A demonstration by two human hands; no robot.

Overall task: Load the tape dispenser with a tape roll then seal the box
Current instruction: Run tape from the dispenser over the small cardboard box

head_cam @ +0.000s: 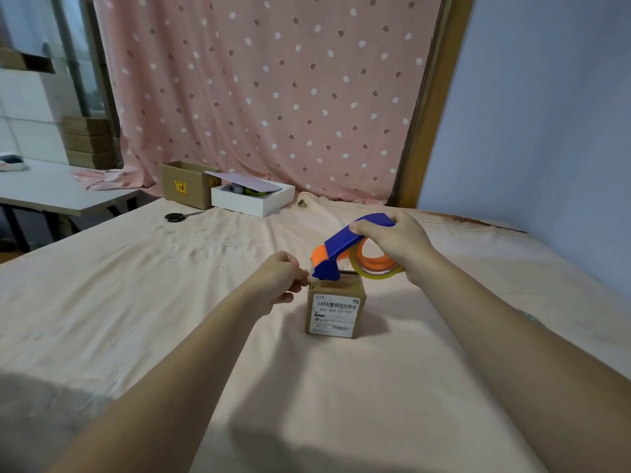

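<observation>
A small brown cardboard box (336, 310) with a white barcode label stands on the pink cloth in the middle. Just above its top is a blue and orange tape dispenser (336, 249) with a clear tape roll (375, 264) mounted in it. My right hand (392, 240) grips the dispenser's blue handle from above, and the dispenser's front end rests at the box's top left edge. My left hand (280, 281) is beside the box's upper left corner, fingers pinched at the tape end by the dispenser's mouth; the tape strip itself is too thin to make out.
Black scissors (179, 216) lie on the cloth at the back left. An open brown carton (186, 186) and a white box (252, 199) with a tilted lid stand at the far edge before a dotted pink curtain. A grey table (61, 196) stands to the left.
</observation>
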